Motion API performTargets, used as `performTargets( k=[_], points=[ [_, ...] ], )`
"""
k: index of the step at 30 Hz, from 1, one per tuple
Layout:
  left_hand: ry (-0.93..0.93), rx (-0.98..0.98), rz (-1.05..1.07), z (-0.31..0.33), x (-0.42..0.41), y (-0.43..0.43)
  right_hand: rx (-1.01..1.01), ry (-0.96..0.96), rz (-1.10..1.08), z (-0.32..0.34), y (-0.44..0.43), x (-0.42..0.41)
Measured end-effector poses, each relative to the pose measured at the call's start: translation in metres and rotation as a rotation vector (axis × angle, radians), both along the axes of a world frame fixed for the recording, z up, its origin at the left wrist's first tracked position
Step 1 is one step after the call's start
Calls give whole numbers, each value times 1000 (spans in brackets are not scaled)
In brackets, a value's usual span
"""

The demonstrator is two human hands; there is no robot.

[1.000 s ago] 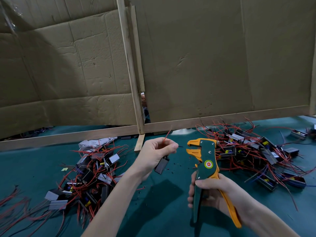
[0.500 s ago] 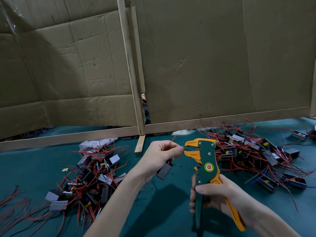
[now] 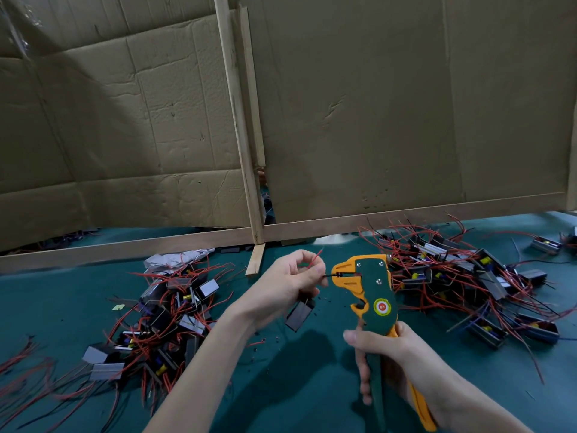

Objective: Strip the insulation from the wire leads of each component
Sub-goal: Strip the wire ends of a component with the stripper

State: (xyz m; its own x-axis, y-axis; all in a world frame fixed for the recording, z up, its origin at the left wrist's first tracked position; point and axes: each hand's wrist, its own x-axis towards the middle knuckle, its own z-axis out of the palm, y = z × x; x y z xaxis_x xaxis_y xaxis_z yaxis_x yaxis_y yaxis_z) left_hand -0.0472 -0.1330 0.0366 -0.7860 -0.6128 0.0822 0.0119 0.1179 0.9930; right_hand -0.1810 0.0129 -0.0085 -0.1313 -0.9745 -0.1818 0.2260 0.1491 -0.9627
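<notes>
My left hand (image 3: 288, 281) pinches the leads of a small grey box component (image 3: 299, 314), which hangs below my fingers. A red lead (image 3: 314, 259) sticks up past my fingertips, and a thin black lead (image 3: 327, 275) runs right into the jaws of the wire stripper (image 3: 371, 292). The stripper is green with orange jaws and handles. My right hand (image 3: 384, 360) grips its handles, head pointing up and left. The jaws sit closed around the black lead's tip.
A pile of components with red wires (image 3: 162, 320) lies to the left, and a larger pile (image 3: 462, 276) to the right on the green table (image 3: 296, 385). A cardboard wall on a wooden frame (image 3: 243, 151) stands behind. Small insulation scraps dot the table between my hands.
My two hands came together: the stripper moved up and left, and my left hand brought the black lead into its jaws. The jaws, open before, now sit on the lead.
</notes>
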Motion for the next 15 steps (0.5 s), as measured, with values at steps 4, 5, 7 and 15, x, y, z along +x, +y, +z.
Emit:
performTargets(
  k=[4,5,7,15],
  points=[
    [56,90,-37,-12,-8,1,-2,-55,-76,-2,-3,-4],
    [59,64,-25,-15,-10,1,-34,-149,-59,0,-4,-6],
    [22,-57,43,-16,-11,-1,-99,-281,-11,3,-6,-9],
    [-157,-336,243,-10,-4,-5,-101,-297,-18,5,-8,-18]
  ],
)
